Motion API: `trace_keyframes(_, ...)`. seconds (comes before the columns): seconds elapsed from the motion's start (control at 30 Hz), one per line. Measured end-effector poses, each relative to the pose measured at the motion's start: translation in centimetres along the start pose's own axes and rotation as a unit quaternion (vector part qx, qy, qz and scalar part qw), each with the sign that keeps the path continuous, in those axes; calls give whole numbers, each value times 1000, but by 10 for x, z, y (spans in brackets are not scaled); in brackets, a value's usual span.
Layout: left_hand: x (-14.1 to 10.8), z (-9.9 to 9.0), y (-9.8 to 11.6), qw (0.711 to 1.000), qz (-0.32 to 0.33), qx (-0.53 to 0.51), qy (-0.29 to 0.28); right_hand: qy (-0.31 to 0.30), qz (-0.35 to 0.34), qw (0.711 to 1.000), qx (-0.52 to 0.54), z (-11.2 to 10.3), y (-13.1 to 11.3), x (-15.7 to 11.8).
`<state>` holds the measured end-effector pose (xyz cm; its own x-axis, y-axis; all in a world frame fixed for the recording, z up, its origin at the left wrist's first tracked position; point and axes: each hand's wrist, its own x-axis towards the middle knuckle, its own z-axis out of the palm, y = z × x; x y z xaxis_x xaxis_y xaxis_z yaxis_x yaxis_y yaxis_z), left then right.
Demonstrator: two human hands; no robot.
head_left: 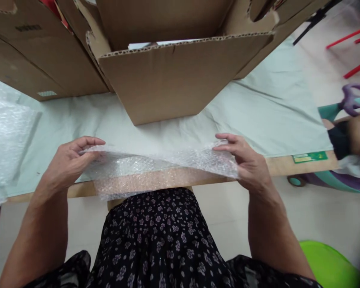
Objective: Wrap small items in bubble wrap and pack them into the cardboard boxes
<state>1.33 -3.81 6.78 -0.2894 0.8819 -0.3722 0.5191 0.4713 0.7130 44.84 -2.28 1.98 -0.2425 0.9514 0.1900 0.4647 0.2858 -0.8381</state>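
Observation:
A clear sheet of bubble wrap stretches between my two hands over the table's front edge, its lower part hanging just past the edge. My left hand pinches its left end between thumb and fingers. At the other end, my right hand grips the sheet, with the index and middle fingers stretched along its top and the thumb hidden beneath. Behind the wrap stands an open cardboard box, with something white showing inside it.
More cardboard boxes stand at the back left. A pile of bubble wrap lies at the left on the pale green cloth. Off the table's right end are a purple and teal ride-on toy, red metal legs and a green round object.

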Motion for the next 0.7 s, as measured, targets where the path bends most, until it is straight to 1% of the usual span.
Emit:
trace_keyframes(0.07, -1, -4, 1, 1000, 22, 15, 0, 76, 5, 997, 0, 4, -4, 5)
trace_keyframes(0.13, -2, -7, 3, 999, 43, 23, -5, 122, 40, 992, -8, 6, -10, 8)
trace_keyframes(0.17, -1, -8, 4, 998, 49, 23, -7, 128, 60, 990, -16, 7, -13, 9)
trace_keyframes(0.23, 2, -7, 5, 998, 54, 24, -8, 122, 90, 987, -44, 10, -16, 12)
trace_keyframes(0.3, 8, -1, 4, 997, 57, 54, 4, 117, 108, 983, -88, 16, -13, 15)
trace_keyframes(0.37, 14, 5, 0, 989, 67, 124, 35, 128, 123, 974, -141, 22, -6, 17)
trace_keyframes(0.43, 16, 9, -7, 975, 76, 194, 80, 153, 125, 963, -182, 24, 3, 17)
trace_keyframes(0.53, 6, 8, -19, 956, 101, 234, 146, 231, 90, 946, -211, 16, 10, 11)
trace_keyframes(0.6, -9, 9, -22, 939, 147, 248, 186, 270, 40, 935, -226, 9, 3, 6)
trace_keyframes(0.63, -17, 13, -21, 928, 185, 254, 199, 272, 10, 933, -234, 9, -4, 3)
trace_keyframes(0.67, -25, 20, -18, 915, 231, 261, 201, 259, -22, 936, -239, 12, -14, 2)
trace_keyframes(0.7, -31, 29, -14, 902, 283, 265, 189, 229, -53, 942, -240, 20, -26, 2)
